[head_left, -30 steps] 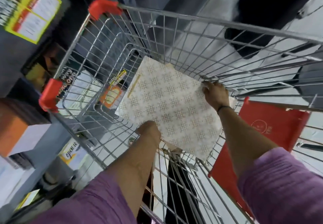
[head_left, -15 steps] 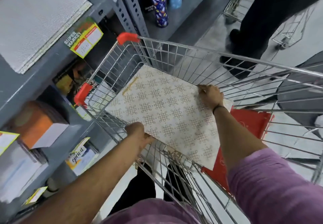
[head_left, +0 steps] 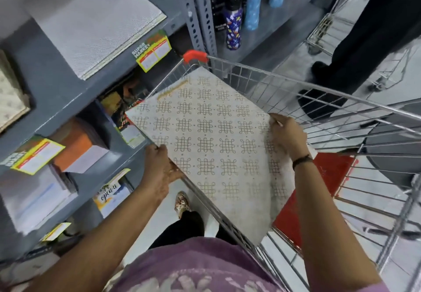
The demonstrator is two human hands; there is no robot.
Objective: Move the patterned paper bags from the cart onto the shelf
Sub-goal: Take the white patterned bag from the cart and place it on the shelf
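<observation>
One cream patterned paper bag point(head_left: 216, 146) is pinched flat by left hand point(head_left: 159, 166) and right hand point(head_left: 288, 135) above the wire cart point(head_left: 319, 91), not yet on the grey metal shelf point(head_left: 57, 100).

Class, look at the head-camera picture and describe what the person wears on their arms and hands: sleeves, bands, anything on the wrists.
Both arms are bare from above the elbow down, below short purple sleeves. The purple top has a pale pattern across the front. The right hand has a thin dark band around its wrist. The left hand wears no glove or band that shows. Both hands are bare.
</observation>
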